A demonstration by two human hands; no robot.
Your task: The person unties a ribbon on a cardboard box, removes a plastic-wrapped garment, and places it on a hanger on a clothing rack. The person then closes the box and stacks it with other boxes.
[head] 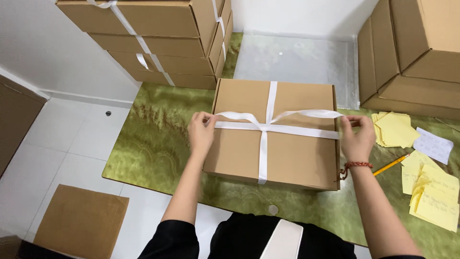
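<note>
A flat brown cardboard box (292,153) lies on the green marbled table (153,144) in front of me. A white ribbon (263,148) is wrapped around it lengthwise and crosswise, knotted near the top middle. My left hand (201,132) pinches one ribbon loop at the box's left edge. My right hand (357,136), with a red cord bracelet on the wrist, pinches the other loop at the right edge. Both loops are pulled outward and taut.
Several ribbon-tied cardboard boxes (163,43) are stacked at the back left, plain boxes (412,57) at the back right. Yellow paper slips (395,129), a white note (433,144) and a yellow pencil (390,164) lie right. A cardboard sheet (81,220) is on the tiled floor.
</note>
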